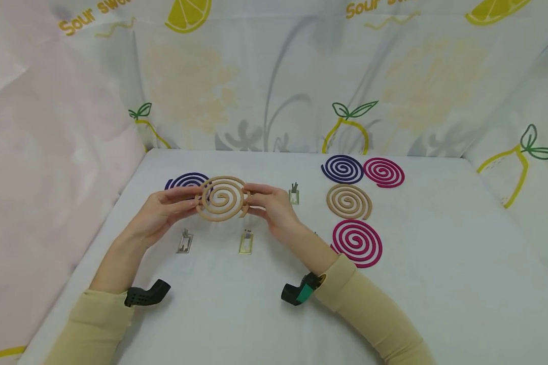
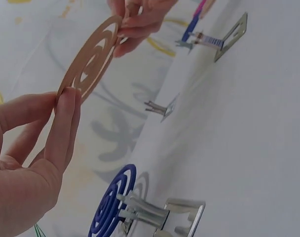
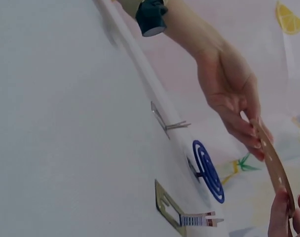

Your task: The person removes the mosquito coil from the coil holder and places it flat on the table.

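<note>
Tan and thin, the spiral coil (image 1: pixel 222 196) sits between our two hands, lifted clear of the white table (image 1: pixel 438 253) toward its left side. Our left hand (image 1: pixel 162 210) pinches its left edge with thumb and fingers, and our right hand (image 1: pixel 274 205) grips the opposite edge the same way, so both are grasping it. Just behind, partly covered in the head view, we have a dark blue coil (image 1: pixel 189 176), which the right wrist view shows raised on a small metal support. Nearer to us stand a silver clip stand (image 1: pixel 185 234) and a gold clip stand (image 1: pixel 247 234), side by side but apart; a second gold stand (image 1: pixel 294 188) is just beyond our right hand. Farther right, we see four flat coils: a purple-blue coil (image 1: pixel 342 169) beside a magenta coil (image 1: pixel 383 173), then a beige coil (image 1: pixel 348 203), and closest to us a larger-looking magenta spiral (image 1: pixel 357 242).
</note>
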Demonstrator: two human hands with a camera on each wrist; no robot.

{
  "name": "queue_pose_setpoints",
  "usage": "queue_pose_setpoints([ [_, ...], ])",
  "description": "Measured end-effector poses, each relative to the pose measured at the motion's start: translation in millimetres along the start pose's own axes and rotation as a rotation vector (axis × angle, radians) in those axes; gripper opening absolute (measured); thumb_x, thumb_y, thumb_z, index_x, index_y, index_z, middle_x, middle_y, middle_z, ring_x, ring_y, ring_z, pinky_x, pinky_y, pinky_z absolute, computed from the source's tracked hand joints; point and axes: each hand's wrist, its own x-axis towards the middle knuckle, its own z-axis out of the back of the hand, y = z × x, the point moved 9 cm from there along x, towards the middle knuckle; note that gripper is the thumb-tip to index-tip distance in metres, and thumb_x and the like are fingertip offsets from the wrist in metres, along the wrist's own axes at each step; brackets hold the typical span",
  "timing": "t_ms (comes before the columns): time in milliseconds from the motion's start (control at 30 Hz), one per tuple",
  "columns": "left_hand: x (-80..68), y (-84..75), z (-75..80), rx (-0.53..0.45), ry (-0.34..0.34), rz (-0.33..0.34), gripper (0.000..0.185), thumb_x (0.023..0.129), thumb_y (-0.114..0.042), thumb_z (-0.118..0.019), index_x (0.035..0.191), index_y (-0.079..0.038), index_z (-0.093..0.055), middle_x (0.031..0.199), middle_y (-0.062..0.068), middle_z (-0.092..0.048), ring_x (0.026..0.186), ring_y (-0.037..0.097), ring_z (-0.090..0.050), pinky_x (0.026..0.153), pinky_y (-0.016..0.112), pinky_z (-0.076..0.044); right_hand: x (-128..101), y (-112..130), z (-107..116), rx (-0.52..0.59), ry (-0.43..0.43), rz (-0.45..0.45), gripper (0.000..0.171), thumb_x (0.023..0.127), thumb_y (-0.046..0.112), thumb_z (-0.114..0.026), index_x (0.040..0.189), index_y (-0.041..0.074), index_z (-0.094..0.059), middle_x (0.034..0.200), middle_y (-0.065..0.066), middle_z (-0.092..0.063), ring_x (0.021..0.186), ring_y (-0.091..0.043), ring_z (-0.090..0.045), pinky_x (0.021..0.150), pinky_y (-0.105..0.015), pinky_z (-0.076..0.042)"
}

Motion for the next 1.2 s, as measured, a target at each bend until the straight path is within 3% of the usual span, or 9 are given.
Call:
queue_pose_setpoints([
  [467,8.6,23.0,-53.4,-0.035,-0.071,0.046,0.027,0.093,0.007,-0.063,0.105,-0.013,-0.077,0.105,-0.002,-0.073,0.093,0.009,-0.071,0.089,0.024,-0.058,-22.1,10.7,53.6,-0.088,-0.056,0.039,0.034,0.092,-0.005,-0.063,0.126,-0.008,-0.063,0.103,-0.007,-0.071,0.080,-0.010,-0.067,0.078,-0.028,-0.061],
  [700,16.6,35.0,-78.3,0.000,-0.077,0.069,0.035,0.093,0.005,-0.063,0.128,0.006,-0.062,0.109,-0.002,-0.071,0.096,0.008,-0.070,0.091,0.025,-0.057,-33.1,14.6,78.2,-0.128,-0.083,0.046,0.038,0.092,-0.004,-0.063,0.130,-0.007,-0.060,0.125,-0.013,-0.063,0.081,-0.008,-0.066,0.077,-0.025,-0.060],
  [867,23.5,40.8,-93.6,-0.009,-0.075,0.075,0.042,0.094,0.006,-0.062,0.134,0.012,-0.053,0.109,0.000,-0.071,0.095,0.008,-0.070,0.090,0.026,-0.058,-41.2,19.1,95.0,-0.148,-0.090,0.055,0.039,0.092,-0.003,-0.063,0.131,-0.006,-0.060,0.120,-0.008,-0.067,0.084,-0.008,-0.067,0.080,-0.025,-0.060],
  [1200,39.8,49.1,-126.1,-0.049,-0.071,0.096,0.041,0.093,0.008,-0.061,0.133,0.013,-0.054,0.111,0.005,-0.071,0.093,0.009,-0.071,0.091,0.028,-0.058,-54.6,32.3,127.5,-0.156,-0.105,0.060,0.042,0.096,0.001,-0.060,0.137,-0.008,-0.053,0.105,0.003,-0.068,0.088,-0.008,-0.068,0.085,-0.024,-0.058],
])
